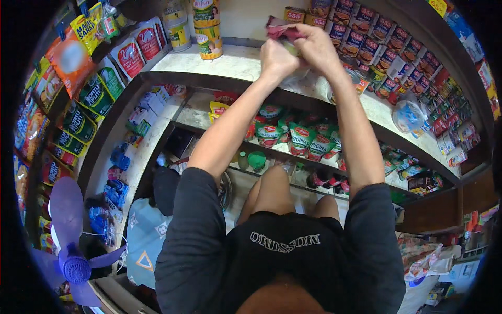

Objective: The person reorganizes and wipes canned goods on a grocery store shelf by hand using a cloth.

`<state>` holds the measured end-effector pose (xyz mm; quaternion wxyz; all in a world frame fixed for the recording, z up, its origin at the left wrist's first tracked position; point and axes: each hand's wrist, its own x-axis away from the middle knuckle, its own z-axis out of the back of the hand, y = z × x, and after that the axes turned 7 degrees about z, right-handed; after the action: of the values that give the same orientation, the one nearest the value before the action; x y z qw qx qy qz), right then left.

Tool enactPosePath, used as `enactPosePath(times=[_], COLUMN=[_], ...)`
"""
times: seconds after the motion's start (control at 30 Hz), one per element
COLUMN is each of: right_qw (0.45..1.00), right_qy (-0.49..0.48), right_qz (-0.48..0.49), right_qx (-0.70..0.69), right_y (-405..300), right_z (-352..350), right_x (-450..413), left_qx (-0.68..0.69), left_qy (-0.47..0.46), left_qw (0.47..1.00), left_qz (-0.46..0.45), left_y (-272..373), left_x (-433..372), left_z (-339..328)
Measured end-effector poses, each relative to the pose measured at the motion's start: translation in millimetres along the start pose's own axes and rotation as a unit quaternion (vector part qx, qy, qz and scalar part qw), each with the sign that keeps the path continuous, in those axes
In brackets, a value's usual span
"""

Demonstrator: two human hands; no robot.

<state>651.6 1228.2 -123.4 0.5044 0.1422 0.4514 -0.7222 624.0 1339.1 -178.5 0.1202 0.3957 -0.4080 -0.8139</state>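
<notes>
Both of my hands are raised together over the back shelf (243, 59). My right hand (317, 46) grips a crumpled maroon cloth (279, 30), which spreads leftward above my left hand. My left hand (279, 59) is curled closed beside it, around a small yellow-green item (291, 48) that shows between the hands. That item is mostly hidden, so its kind is unclear. Stacked tuna cans (353, 41) stand just right of my hands. To the left, whole kernel corn cans (209, 42) are stacked in a column.
Tomato sauce pouches (301, 139) line the lower shelf beneath my forearms. A plastic tub (409, 114) sits on the right part of the upper shelf. Vinegar pouches (96, 92) stand along the left side, near a purple electric fan (74, 267). Hanging packets (70, 59) fill the upper left.
</notes>
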Motion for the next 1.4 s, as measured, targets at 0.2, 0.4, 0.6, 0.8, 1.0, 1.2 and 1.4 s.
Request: enactPosePath(times=[0.2, 0.4, 0.6, 0.8, 1.0, 1.2, 1.4], right_qw=[0.964, 0.979, 0.98, 0.959, 0.986, 0.977, 0.976], right_qy=[0.04, 0.194, 0.002, -0.113, 0.036, -0.026, -0.104], right_qz=[0.262, 0.066, 0.188, 0.212, 0.162, 0.204, 0.122], right_qx=[0.03, 0.007, -0.065, 0.153, 0.024, -0.055, -0.144], right_y=[-49.9, -33.6, -64.8, -105.5, -76.2, -71.2, -71.8], right_z=[12.7, 61.2, -0.5, -12.2, 24.2, -15.4, 4.9], right_x=[80.9, 88.1, 98.9, 137.2, 102.0, 112.8, 162.6], left_qx=[0.132, 0.109, 0.182, -0.053, 0.409, 0.621, 0.596], left_qy=[0.047, -0.091, -0.137, -0.005, -0.236, -0.196, -0.202], left_qw=[0.978, 0.988, 0.973, 0.999, 0.849, 0.706, 0.723], left_qz=[-0.157, -0.067, 0.032, 0.01, 0.239, 0.279, 0.285], left_y=[-10.2, 39.7, 21.6, 13.1, -0.1, -3.7, 5.5], left_x=[33.3, 100.2, 123.4, 142.6, 148.1, 149.5, 162.3], left_z=[66.3, 123.5, 118.9, 104.1, 122.1, 98.9, 109.8])
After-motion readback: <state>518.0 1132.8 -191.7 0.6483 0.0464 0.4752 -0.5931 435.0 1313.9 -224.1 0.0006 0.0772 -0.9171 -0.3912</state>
